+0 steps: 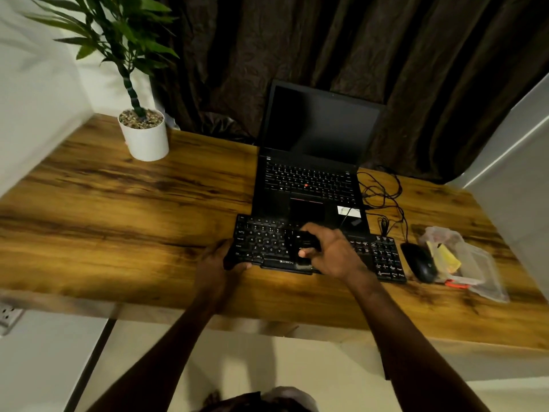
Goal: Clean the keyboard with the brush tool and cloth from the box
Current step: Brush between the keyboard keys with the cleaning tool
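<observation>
A black keyboard (267,242) lies on the wooden desk (118,203) in front of the laptop. My left hand (218,258) grips the keyboard's near left corner. Over the middle keys, my right hand (329,251) holds a small black brush tool (307,243), fingers curled round it. A clear plastic box (472,260) sits at the right with a yellow cloth (445,257) inside it.
An open black laptop (312,173) stands behind the keyboard, with tangled black cables (383,191) to its right. A black mouse (420,263) lies between keyboard and box. A potted plant (145,135) stands at the back left. Dark curtains hang behind.
</observation>
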